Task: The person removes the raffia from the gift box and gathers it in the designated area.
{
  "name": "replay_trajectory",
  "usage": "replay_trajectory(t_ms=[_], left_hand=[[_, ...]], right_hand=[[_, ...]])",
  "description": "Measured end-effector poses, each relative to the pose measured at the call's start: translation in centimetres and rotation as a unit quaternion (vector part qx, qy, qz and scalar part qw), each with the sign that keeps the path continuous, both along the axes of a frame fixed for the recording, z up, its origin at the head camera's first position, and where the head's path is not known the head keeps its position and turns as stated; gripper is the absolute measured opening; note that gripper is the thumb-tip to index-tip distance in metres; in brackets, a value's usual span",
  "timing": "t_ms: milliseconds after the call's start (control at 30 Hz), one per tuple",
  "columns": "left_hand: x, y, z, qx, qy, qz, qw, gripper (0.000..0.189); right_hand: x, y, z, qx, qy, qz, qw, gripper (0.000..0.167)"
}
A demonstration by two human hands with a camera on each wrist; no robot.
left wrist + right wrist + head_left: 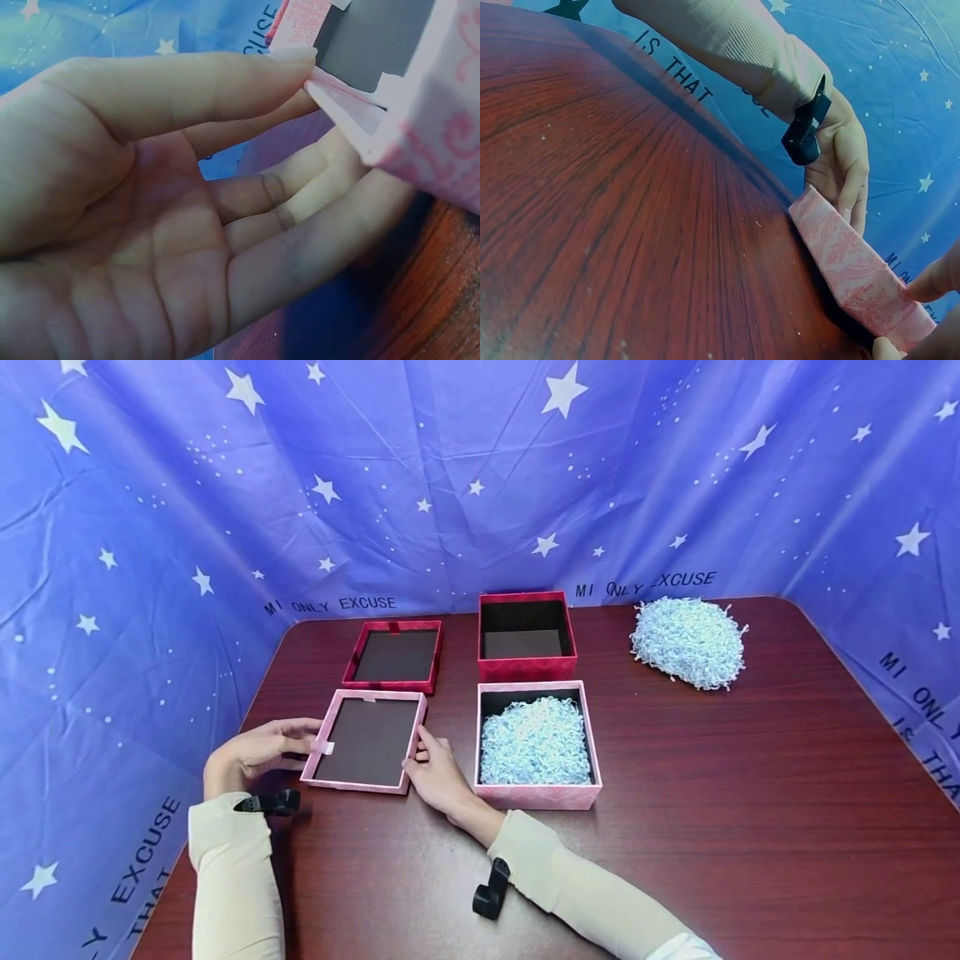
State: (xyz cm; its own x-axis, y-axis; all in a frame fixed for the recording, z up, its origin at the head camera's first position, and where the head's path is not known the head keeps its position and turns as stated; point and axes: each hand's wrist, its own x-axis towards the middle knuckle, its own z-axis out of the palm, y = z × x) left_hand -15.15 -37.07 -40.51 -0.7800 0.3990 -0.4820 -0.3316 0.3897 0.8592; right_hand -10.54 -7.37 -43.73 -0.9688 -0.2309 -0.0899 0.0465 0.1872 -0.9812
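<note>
A pink patterned box lid point(365, 742), its dark inside facing up, is held by both hands. At its left edge my left hand point(262, 750) pinches the rim, and the left wrist view has the thumb on top and the fingers point(330, 225) beneath. My right hand point(441, 777) grips the opposite edge with thumb and fingers. The right wrist view has the lid's patterned side point(862, 277) tilted close over the table. Just right of that hand stands the pink box point(537, 797), open at the top, with pale blue shredded paper point(534, 743) inside.
Behind the pink lid, a red lid point(393, 656) lies inside up. An open red box point(527, 670) with a dark interior stands behind the pink box. A loose heap of pale blue shredded paper point(688, 642) lies at the table's back right. Starry blue cloth point(450, 460) surrounds the table point(712, 827).
</note>
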Motion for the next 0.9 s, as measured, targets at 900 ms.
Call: replay_trajectory(t_ms=[900], left_hand=[[-0.9,4.4,3.1,0.211,0.167,0.176,0.9468,0.024]], right_hand=[[1.7,1.6,6.6,-0.016,0.117,0.068,0.9907,0.053]])
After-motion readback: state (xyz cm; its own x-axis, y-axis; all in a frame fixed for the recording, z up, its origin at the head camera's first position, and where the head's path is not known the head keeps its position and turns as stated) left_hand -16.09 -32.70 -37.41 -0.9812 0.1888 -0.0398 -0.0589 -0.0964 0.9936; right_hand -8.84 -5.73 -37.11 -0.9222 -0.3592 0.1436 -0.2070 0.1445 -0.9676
